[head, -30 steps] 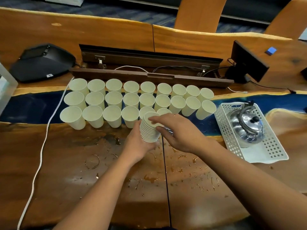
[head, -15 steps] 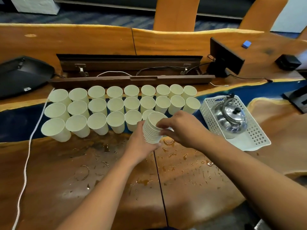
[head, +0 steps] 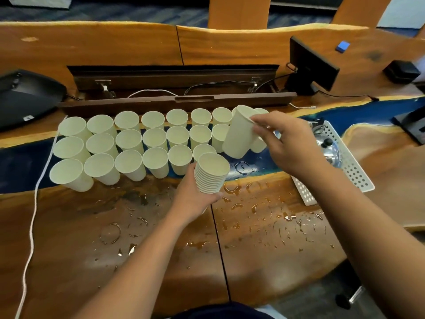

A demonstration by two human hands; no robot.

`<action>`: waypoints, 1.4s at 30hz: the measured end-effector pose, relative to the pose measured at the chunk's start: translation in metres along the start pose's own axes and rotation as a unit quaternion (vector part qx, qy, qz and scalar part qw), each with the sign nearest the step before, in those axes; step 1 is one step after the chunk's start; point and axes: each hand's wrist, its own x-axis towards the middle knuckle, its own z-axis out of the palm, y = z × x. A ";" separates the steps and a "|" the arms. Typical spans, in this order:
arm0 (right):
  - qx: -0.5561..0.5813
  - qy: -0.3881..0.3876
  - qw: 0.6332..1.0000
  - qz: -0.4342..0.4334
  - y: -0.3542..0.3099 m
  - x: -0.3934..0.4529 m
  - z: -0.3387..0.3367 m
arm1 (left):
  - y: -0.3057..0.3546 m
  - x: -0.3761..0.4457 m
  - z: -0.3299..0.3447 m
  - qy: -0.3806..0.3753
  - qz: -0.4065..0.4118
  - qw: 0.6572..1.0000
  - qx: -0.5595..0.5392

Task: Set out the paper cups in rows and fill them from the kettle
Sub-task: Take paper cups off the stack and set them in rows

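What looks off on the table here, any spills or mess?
Yes: water droplets and ring marks are scattered over the wooden table in front of the paper cups, some near the stack held by the left hand. Cups stand upright.

Wooden table (head: 69,238), water droplets (head: 264,215) across near half. Black conference phone (head: 25,95) at 10 o'clock. White cable (head: 32,217) running down left edge. Open cable trough (head: 174,88) at 12. Small black monitor (head: 310,65) at 1 o'clock; blue block (head: 342,46) beyond it.
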 end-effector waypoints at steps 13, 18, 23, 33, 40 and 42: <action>-0.191 -0.187 0.961 0.076 0.061 -0.013 0.119 | -0.008 -0.005 -0.003 0.011 -0.022 1.000 0.017; -0.192 -0.224 0.949 0.113 0.066 0.000 0.134 | -0.007 -0.003 -0.005 0.015 -0.022 0.999 0.022; -0.198 -0.247 0.943 0.104 0.068 0.001 0.147 | -0.004 -0.002 -0.003 0.015 -0.019 0.999 0.029; -0.166 -0.291 0.934 0.126 0.071 0.002 0.144 | -0.004 -0.001 0.000 -0.001 -0.021 0.999 0.032; -0.038 -0.171 0.975 0.136 0.044 -0.002 0.096 | -0.004 0.001 0.004 -0.005 -0.017 1.000 0.023; 0.025 -0.110 0.986 0.121 0.032 -0.003 0.074 | -0.004 0.002 0.007 -0.007 -0.015 1.000 0.008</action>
